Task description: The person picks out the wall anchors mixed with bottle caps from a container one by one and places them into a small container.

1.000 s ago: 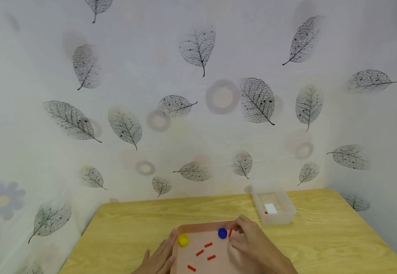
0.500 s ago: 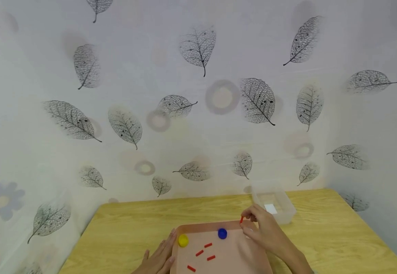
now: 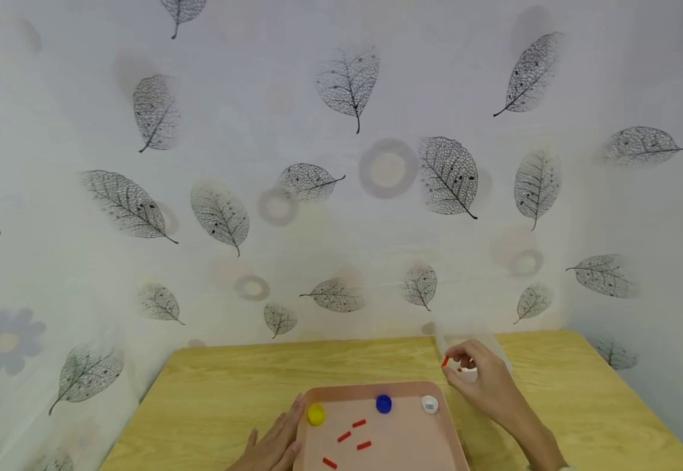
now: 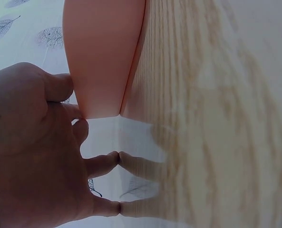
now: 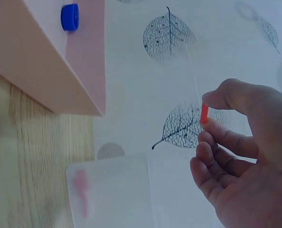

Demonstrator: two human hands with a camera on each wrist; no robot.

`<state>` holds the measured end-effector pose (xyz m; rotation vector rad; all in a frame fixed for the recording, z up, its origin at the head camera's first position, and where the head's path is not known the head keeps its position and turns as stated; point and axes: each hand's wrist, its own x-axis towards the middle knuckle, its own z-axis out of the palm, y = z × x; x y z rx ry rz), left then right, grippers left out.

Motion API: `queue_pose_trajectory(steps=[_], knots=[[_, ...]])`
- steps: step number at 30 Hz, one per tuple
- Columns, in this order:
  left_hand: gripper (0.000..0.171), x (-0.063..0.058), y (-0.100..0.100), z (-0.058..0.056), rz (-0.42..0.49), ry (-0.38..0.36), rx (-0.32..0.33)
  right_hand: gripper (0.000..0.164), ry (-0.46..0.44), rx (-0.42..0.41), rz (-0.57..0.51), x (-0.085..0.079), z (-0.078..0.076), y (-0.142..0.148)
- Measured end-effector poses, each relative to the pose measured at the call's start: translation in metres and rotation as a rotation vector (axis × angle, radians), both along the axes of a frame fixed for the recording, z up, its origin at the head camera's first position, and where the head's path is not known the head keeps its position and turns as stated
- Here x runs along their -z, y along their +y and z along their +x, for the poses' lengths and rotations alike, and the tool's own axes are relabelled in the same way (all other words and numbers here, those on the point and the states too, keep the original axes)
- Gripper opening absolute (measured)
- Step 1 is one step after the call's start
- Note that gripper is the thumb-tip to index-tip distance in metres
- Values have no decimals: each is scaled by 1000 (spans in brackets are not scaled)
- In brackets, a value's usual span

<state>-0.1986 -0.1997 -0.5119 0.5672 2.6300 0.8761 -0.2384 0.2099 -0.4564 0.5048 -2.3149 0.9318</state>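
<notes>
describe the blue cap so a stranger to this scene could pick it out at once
On the wooden table sits a pink tray, the left hand at its side. Near the tray's far wall, the blue cap lies between a yellow cap and a white cap, set apart by its deep blue colour.

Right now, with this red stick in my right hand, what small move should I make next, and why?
I'd probably ease the red stick over the opening of the translucent box: your right hand pinches it near that box, and blurred reddish shapes show through the wall, suggesting similar pieces belong there.
</notes>
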Motion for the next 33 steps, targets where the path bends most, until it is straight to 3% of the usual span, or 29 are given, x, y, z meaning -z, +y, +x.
queue_pose_trajectory(steps=[4, 12, 25, 33], knots=[[61, 1, 0, -1, -3, 2, 2, 24, 15, 47, 20, -1, -4, 10], [61, 1, 0, 0, -8, 11, 10, 19, -85, 140, -7, 7, -7, 31], [61, 2, 1, -3, -8, 9, 5, 17, -118, 204, -37, 26, -18, 51], [60, 3, 0, -3, 9, 9, 11, 18, -55, 245, -24, 37, -25, 52]])
